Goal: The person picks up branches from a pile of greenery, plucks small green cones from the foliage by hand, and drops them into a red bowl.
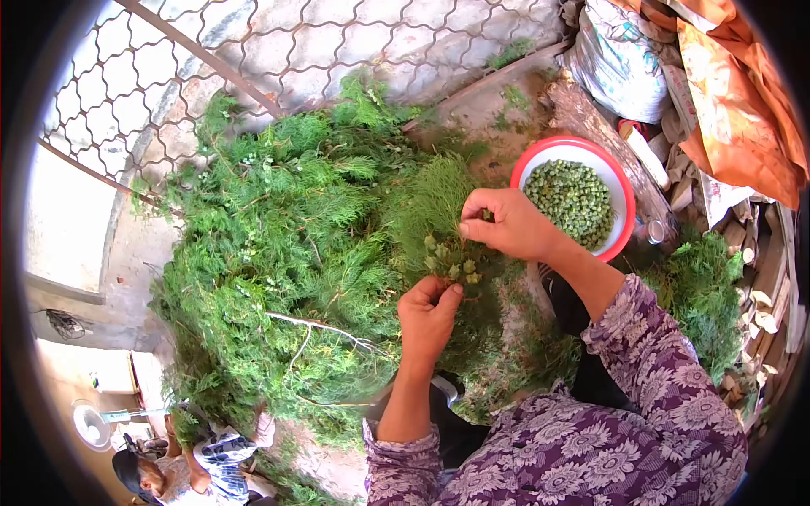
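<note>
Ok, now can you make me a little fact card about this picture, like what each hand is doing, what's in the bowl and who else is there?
Left hand: pinching a cluster of knobbly green cones
Right hand: curled just above them; can't tell if it holds anything
Bowl: red rim, with many small green pieces inside
Big pile: leafy green branches
Sleeves: purple, flowery
Other person: lower left, dark cap
Also there: fan, orange sack

Home yard, metal lattice fence, firewood, fan
</note>
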A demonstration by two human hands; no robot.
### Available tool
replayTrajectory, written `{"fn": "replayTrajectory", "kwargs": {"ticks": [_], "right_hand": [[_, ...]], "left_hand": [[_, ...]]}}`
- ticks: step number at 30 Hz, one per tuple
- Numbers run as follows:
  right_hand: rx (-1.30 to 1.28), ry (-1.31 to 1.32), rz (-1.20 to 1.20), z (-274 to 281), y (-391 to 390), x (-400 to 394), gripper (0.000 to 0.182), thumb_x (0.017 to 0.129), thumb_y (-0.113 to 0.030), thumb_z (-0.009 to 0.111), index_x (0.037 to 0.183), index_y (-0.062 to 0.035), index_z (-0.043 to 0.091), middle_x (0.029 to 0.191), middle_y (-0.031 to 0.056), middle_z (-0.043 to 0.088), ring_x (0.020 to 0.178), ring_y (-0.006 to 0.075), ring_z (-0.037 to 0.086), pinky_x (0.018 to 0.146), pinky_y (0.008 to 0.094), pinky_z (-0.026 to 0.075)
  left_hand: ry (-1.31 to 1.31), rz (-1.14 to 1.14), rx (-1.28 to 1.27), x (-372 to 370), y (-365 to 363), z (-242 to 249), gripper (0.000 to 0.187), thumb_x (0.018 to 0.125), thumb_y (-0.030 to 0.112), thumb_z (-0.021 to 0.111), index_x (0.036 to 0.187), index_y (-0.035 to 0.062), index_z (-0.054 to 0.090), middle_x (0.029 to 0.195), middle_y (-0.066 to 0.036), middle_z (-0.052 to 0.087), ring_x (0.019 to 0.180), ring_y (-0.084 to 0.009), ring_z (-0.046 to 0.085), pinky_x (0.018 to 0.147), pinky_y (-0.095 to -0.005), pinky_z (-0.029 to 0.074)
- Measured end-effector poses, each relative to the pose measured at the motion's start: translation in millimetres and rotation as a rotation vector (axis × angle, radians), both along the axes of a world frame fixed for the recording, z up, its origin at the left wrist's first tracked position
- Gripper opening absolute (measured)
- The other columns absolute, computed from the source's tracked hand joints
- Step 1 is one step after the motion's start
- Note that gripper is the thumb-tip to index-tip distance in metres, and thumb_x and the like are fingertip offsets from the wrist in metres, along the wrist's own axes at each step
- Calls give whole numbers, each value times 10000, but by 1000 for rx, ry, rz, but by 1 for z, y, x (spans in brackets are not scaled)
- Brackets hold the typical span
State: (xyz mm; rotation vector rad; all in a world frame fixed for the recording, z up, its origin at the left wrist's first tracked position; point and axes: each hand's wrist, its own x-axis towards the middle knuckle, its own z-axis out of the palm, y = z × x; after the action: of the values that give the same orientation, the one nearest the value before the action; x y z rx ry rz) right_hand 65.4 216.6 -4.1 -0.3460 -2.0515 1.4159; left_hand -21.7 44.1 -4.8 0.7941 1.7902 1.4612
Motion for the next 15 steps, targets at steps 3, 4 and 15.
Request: {"fn": "replayTrajectory", "kwargs": {"ticks": [3,4,15], "right_hand": [[-543,-84,111,12,0,3,185,797,-190,604,756,-19,548,578,6,489,490,72,456,435,224,351],[-540,-85,114,10,0,1,185,797,-190,604,756,-19,548,578,6,489,490,72,456,435,224,351],[-959,-82,265,9,1,3,224,845,-252,558,735,-65,506,591,-14,469,399,39,358,352,180,259]], "left_hand": [[-14,-2,64,-3,-1,-2,97,780,52,604,706,4,565,630,64,495,575,-21,381,507,-183,319],[-14,2,66,-3,-1,-1,97,780,52,604,706,4,565,630,64,495,575,-21,381,507,-183,319],[76,-7,113,-4,-9,9,116,769,48,614,677,5,558,597,62,479,548,-15,375,484,-183,310]]}}
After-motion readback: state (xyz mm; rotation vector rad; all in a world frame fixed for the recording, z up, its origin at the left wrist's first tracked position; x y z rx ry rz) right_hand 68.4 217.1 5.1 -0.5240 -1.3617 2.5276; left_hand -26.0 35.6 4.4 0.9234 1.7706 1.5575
